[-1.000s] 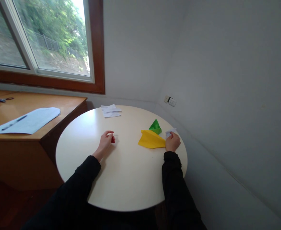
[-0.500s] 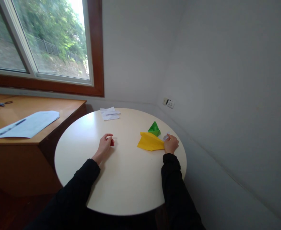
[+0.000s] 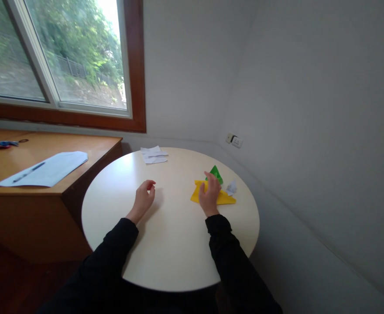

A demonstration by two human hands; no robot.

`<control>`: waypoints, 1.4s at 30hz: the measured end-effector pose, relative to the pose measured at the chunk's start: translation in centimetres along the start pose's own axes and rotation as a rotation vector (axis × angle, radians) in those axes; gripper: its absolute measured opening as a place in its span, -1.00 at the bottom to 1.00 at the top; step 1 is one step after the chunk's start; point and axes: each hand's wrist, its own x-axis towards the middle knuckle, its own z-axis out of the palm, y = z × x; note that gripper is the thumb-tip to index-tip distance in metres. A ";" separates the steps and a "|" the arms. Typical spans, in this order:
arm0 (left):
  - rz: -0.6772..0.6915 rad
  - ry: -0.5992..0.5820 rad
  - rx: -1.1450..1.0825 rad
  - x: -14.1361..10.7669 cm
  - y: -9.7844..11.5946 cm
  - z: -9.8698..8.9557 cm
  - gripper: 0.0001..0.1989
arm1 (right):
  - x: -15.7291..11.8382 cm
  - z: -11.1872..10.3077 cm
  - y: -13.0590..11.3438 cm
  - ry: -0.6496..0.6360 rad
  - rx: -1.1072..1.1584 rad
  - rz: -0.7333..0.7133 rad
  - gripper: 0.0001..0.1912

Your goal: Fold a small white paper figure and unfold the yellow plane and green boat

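My right hand (image 3: 210, 194) is over a folded yellow paper (image 3: 225, 198), partly hiding it. Its fingers are spread and hold nothing. Just beyond the fingertips stands a folded green paper piece (image 3: 216, 171), partly covered by the hand. To the right of the yellow paper sits a small folded white paper piece (image 3: 231, 187). My left hand (image 3: 143, 196) is at the left-middle of the round table (image 3: 172, 244), its fingers loosely curled with a small gap at the thumb and nothing visible in them.
White paper pieces (image 3: 153, 155) lie at the table's far edge. On the left, a wooden desk (image 3: 103, 148) bears a paper sheet (image 3: 61, 165) with a pen (image 3: 29, 172) on it, and scissors (image 3: 7, 143). Walls and a socket (image 3: 237, 141) stand behind.
My right hand has let go of the small white paper and moved left over the yellow paper, its fingers now spread. The left hand has barely moved. The view has shifted slightly.
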 end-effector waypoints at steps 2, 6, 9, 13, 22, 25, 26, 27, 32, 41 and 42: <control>0.126 -0.120 0.116 -0.5 -0.2 -0.3 -0.71 | -0.9 0.9 -1.8 -0.181 0.022 -0.118 -0.53; 0.236 -0.365 0.418 -1.7 0.0 -0.5 -0.53 | -2.4 1.9 -3.9 -0.519 -0.029 -0.260 -0.44; 0.211 -0.486 0.597 -2.4 0.6 -0.5 -0.44 | -3.0 2.1 -4.3 -0.726 -0.081 -0.314 -0.40; 0.157 -0.593 0.710 -2.7 1.3 -0.4 -0.43 | -3.2 2.2 -4.2 -0.897 -0.120 -0.316 -0.36; 0.087 -0.719 0.751 -3.1 1.2 -0.4 -0.38 | -2.9 1.8 -4.5 -1.144 -0.129 -0.209 -0.35; 0.091 -0.700 0.733 -3.1 1.0 -0.3 -0.39 | -2.9 1.9 -4.5 -1.137 -0.127 -0.207 -0.35; 0.094 -0.691 0.724 -3.1 1.0 -0.3 -0.39 | -3.0 1.9 -4.5 -1.125 -0.120 -0.211 -0.35; 0.095 -0.683 0.715 -3.1 0.9 -0.3 -0.39 | -3.0 2.0 -4.5 -1.110 -0.114 -0.216 -0.36; 0.098 -0.660 0.671 -3.2 0.6 -0.2 -0.41 | -3.2 2.2 -4.3 -1.063 -0.099 -0.237 -0.37; 0.080 -0.679 0.669 -3.1 0.5 -0.2 -0.40 | -3.0 2.0 -4.5 -1.045 -0.111 -0.254 -0.40; 0.079 -0.680 0.667 -3.1 0.5 -0.2 -0.39 | -3.0 2.0 -4.5 -1.048 -0.112 -0.254 -0.40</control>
